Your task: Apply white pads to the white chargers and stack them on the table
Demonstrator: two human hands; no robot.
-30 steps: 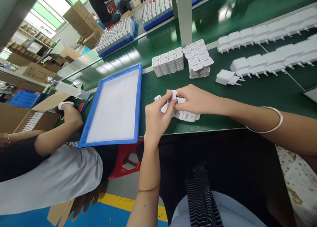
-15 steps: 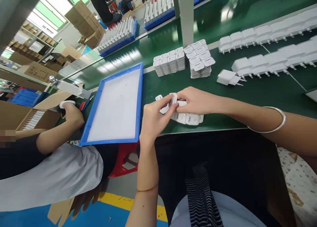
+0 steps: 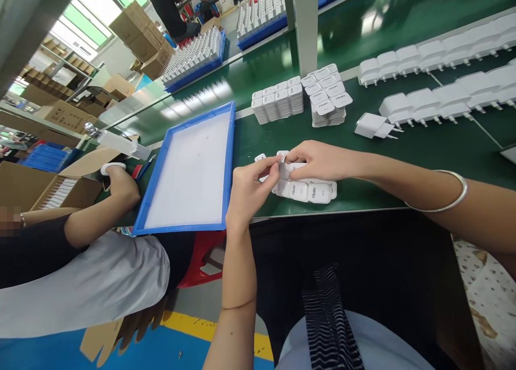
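Note:
White rounded label cards [image 3: 320, 192] printed "Fibaks" lie in a small pile near the table's front edge, under both hands. At the pile's left end my left hand [image 3: 252, 190] is closed, thumb and index fingertip pinching a thin white label card [image 3: 281, 165]. From the right, my right hand [image 3: 318, 161] comes over the pile with curled fingers, its fingertips at the same card; the contact is partly hidden. Behind the hands stand a neat stack of label cards [image 3: 278, 102] and a looser stack [image 3: 328, 98].
A blue-rimmed tray [image 3: 229, 165] with a white bottom lies left. White plug chargers [image 3: 435, 98] stand in rows at right, with one charger [image 3: 373, 126] lying apart. A co-worker's arm [image 3: 121, 190] is at far left; a post [image 3: 305, 31] rises behind the stacks.
My left fingertips have drawn slightly down and left, and the pinched card has tilted. My right fingers have shifted a little, showing more of the pile beneath. The view has moved slightly.

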